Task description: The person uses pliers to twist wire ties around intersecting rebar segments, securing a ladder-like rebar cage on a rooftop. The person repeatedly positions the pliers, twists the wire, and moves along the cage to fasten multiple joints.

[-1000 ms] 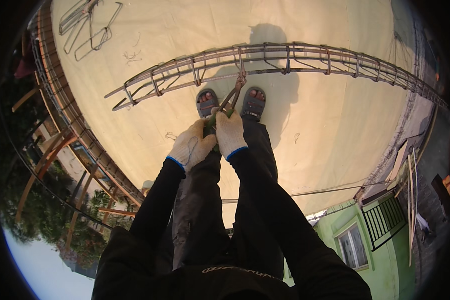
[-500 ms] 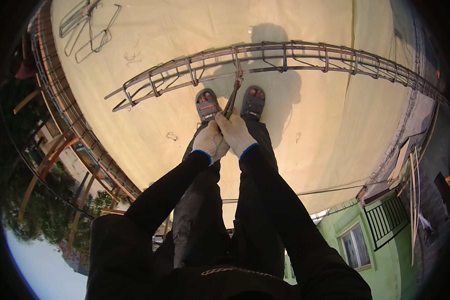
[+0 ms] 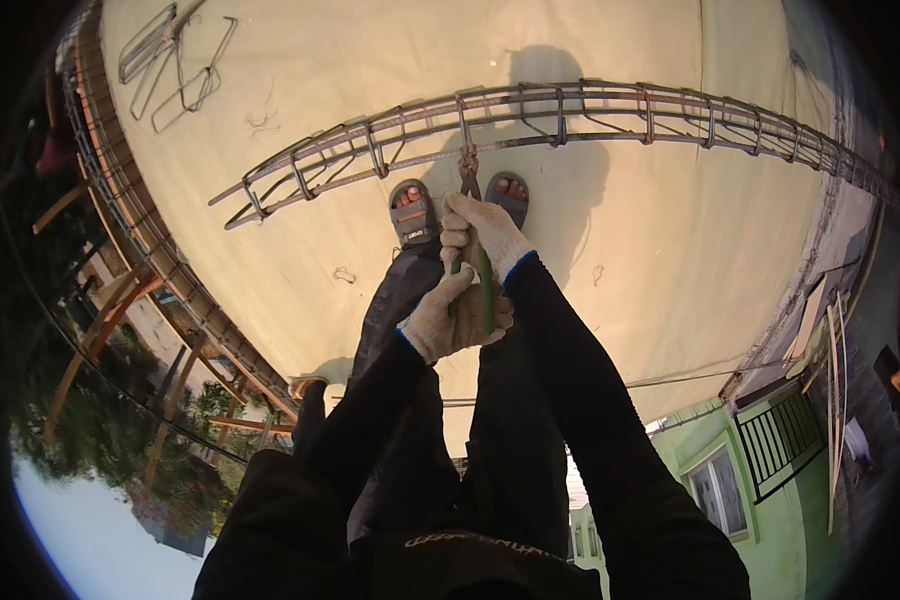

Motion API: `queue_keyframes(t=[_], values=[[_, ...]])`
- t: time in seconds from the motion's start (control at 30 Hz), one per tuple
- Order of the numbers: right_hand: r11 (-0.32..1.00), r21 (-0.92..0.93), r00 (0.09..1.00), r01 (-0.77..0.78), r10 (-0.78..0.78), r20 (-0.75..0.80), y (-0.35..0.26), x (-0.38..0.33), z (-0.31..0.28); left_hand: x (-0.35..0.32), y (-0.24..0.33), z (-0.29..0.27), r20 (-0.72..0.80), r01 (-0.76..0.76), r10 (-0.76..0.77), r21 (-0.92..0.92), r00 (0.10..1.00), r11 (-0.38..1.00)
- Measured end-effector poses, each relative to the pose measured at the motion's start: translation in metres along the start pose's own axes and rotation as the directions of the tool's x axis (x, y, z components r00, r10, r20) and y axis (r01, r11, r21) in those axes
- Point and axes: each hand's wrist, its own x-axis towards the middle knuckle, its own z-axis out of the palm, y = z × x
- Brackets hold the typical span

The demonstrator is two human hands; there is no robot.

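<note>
closest in, 2 black sleeves rise from the lower edge, the shoulders cut off by the frame. the left hand (image 3: 448, 322), in a pale knit glove, is clenched around the lower part of the green handles (image 3: 484, 285) of a pair of pincers (image 3: 469, 180). just above it the right hand (image 3: 482, 235), gloved the same way, is clenched on the handles higher up, so most of their length is covered and only a strip of green shows between the gloves. the 2 hands are touching or nearly so; which one cannot be told.

beyond the hands, the head of the pincers sits against the near side of a long rebar cage (image 3: 570, 110) lying across the pale concrete slab (image 3: 300, 240); whether it bites a tie wire is too small to make out. 2 sandalled feet (image 3: 413, 212) stand just beside the cage, partly hidden by the legs and gloves.

farther off, loose bent stirrups (image 3: 175, 60) lie near the slab's far left corner. at the right rim, a green building (image 3: 730, 470) bends with the lens.
</note>
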Motion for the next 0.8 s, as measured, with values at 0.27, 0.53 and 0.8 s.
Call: queue_keyframes(t=[0.27,0.53,0.8], values=[[0.378,-0.861,0.606,-0.341,-0.612,-0.509,0.005,-0.005,0.058,0.013,0.014,0.042,-0.375,0.169,0.315,0.834,0.872,0.525],[0.978,-0.208,0.957,0.022,-0.081,-0.279,-0.036,-0.027,0.021,0.023,-0.003,0.012,0.370,0.040,0.072,-0.286,0.926,0.957],[0.539,-0.803,0.788,-0.254,-0.367,-0.495,-0.032,-0.009,0.014,0.037,-0.031,0.013,-0.147,-0.124,0.166,0.260,0.975,0.958]])
